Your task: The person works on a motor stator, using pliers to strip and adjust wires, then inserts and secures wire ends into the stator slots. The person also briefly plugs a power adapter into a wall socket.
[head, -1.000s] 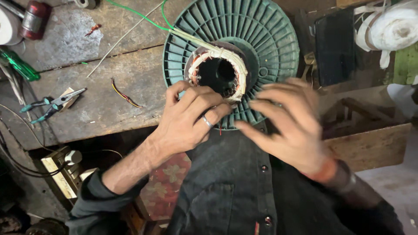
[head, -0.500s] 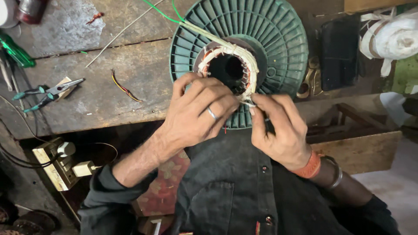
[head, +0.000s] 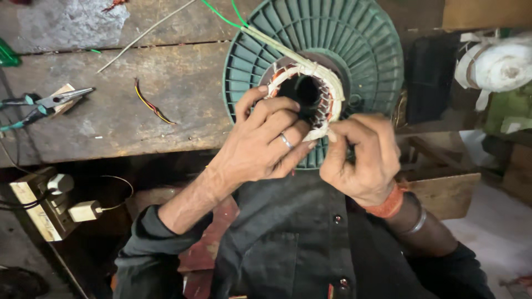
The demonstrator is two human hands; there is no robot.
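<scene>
Head view over a worn wooden workbench (head: 138, 105), where a person in a dark buttoned shirt works on a motor stator. Largest on the bench is a round green ribbed fan cover (head: 354, 50), lying flat at the bench's near edge. At its centre sits the stator winding (head: 307, 91), a ring of copper coils bound in whitish tape, its bore facing straight up at the camera, so its long axis runs vertically, out of the cover. Green wires (head: 221, 14) trail from it toward the top edge. The left hand (head: 266, 144), a ring on one finger, curls around the winding's left and near rim, fingers bent and touching the tape. The right hand (head: 360, 158) is closed, thumb and forefinger pinching at the winding's lower right rim; what lies between the fingertips cannot be told. At far left rest long-nose pliers (head: 50, 102) with teal grips, well apart from the hands; nearer lies a short red and yellow wire scrap (head: 149, 105).
</scene>
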